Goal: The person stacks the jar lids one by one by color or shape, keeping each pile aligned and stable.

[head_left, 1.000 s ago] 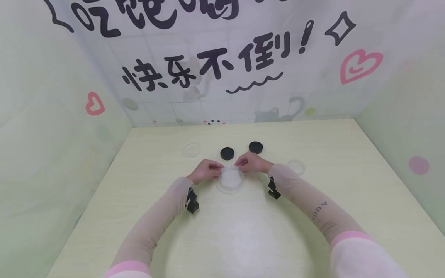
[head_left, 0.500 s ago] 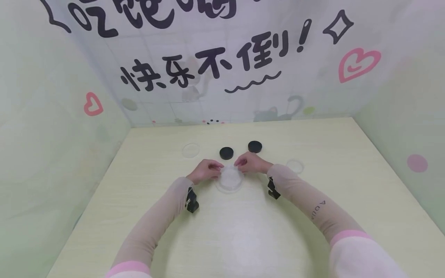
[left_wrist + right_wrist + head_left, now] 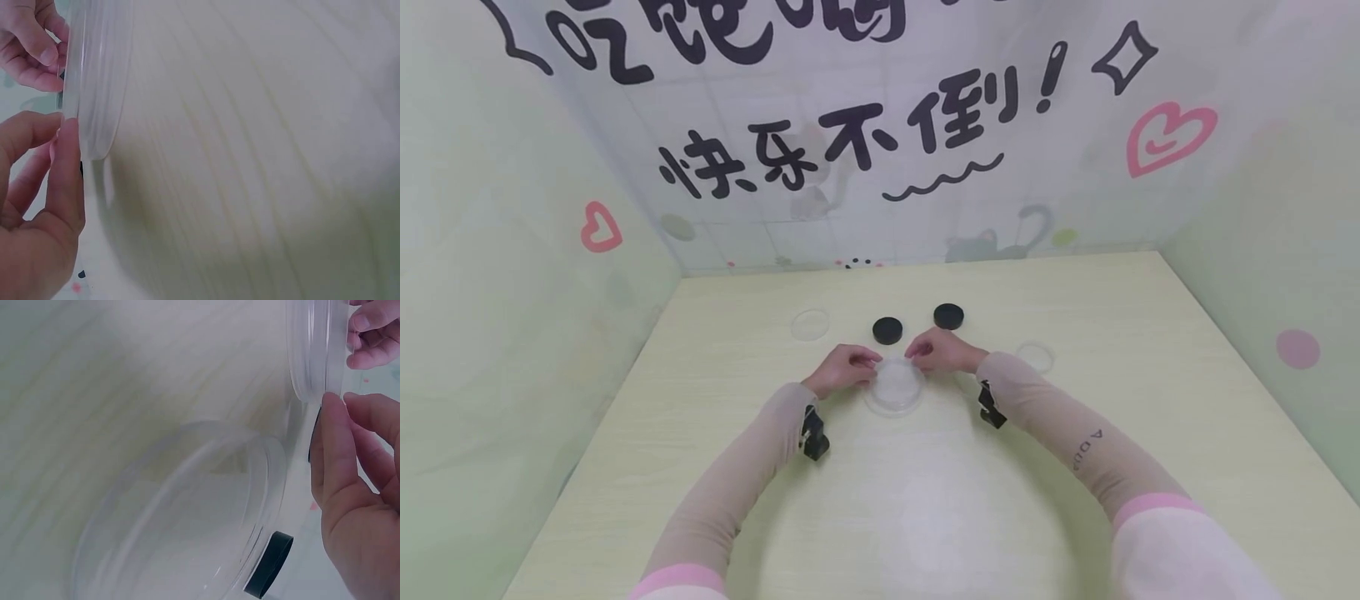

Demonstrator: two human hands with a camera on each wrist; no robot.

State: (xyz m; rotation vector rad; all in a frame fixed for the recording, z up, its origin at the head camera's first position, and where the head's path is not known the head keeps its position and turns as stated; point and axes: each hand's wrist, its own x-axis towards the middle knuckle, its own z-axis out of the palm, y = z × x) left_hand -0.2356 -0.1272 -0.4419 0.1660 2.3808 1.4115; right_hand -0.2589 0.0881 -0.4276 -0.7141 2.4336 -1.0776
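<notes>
A stack of clear, shallow round petri dishes lies at the middle of the table, edges overlapping. My left hand pinches the far-left rim of the upper piece between thumb and fingers. On the far-right side my right hand does the same, its fingertips right at the rim. In the left wrist view, the dish wall appears edge-on beside the left thumb and fingers. The right wrist view shows the stacked rims above the right fingertips. Both hands are close together at the dish's far side.
Two black discs lie just beyond the hands, the other disc behind the right hand. One clear dish is at the back left. Another clear dish lies by the right forearm. A printed backdrop closes the table's rear edge.
</notes>
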